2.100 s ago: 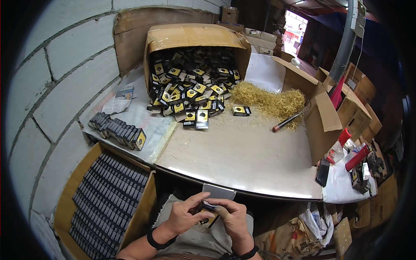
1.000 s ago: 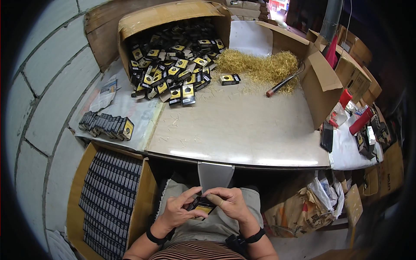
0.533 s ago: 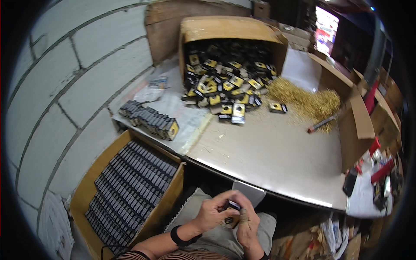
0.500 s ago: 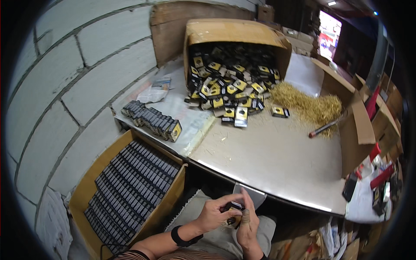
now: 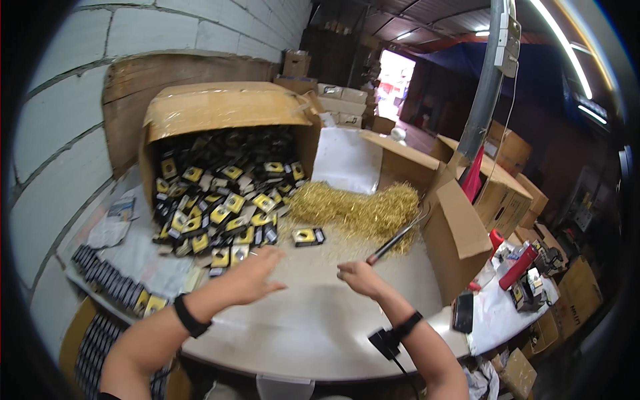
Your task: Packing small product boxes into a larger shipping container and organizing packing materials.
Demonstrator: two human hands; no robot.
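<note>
The left hand [image 5: 257, 277] hovers, fingers spread, over the bench [image 5: 320, 320] beside small black-and-yellow boxes [image 5: 233, 203] spilling from a cardboard carton [image 5: 227, 103]. The right hand [image 5: 359, 277] is at a dark rod [image 5: 393, 243] near gold shreds [image 5: 353, 203]; contact is unclear.

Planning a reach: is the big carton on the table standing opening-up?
No, the big carton lies on its side, with small boxes heaped at its open front.
</note>
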